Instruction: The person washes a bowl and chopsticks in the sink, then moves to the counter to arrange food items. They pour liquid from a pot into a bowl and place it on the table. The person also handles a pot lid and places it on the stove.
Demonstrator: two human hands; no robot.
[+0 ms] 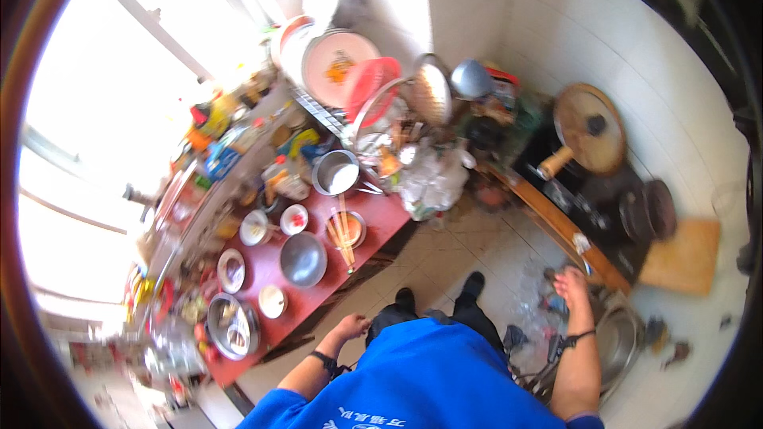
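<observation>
My left hand (pixel 354 326) hangs beside my thigh near the front edge of the red table (pixel 351 253), with its fingers curled; whether anything is in it cannot be told. Raised on the other side, my right hand (pixel 571 286) has loosely bent fingers and no object visible in it, close to the wooden edge of the stove counter (pixel 545 217). On the table stand a grey metal bowl (pixel 303 259), a bowl of orange contents (pixel 347 230) with chopsticks (pixel 342 238) across it, a steel pot (pixel 335 172), small white bowls (pixel 256 227) and a large steel basin (pixel 233 326).
A round lid (pixel 590 128) leans against the tiled wall behind the black stove top. A dark pot (pixel 648 210) and a wooden board (pixel 681 256) are at the right. Plastic bags (pixel 433 177) hang by the table's far end. A large metal pan (pixel 617 336) sits below my right hand.
</observation>
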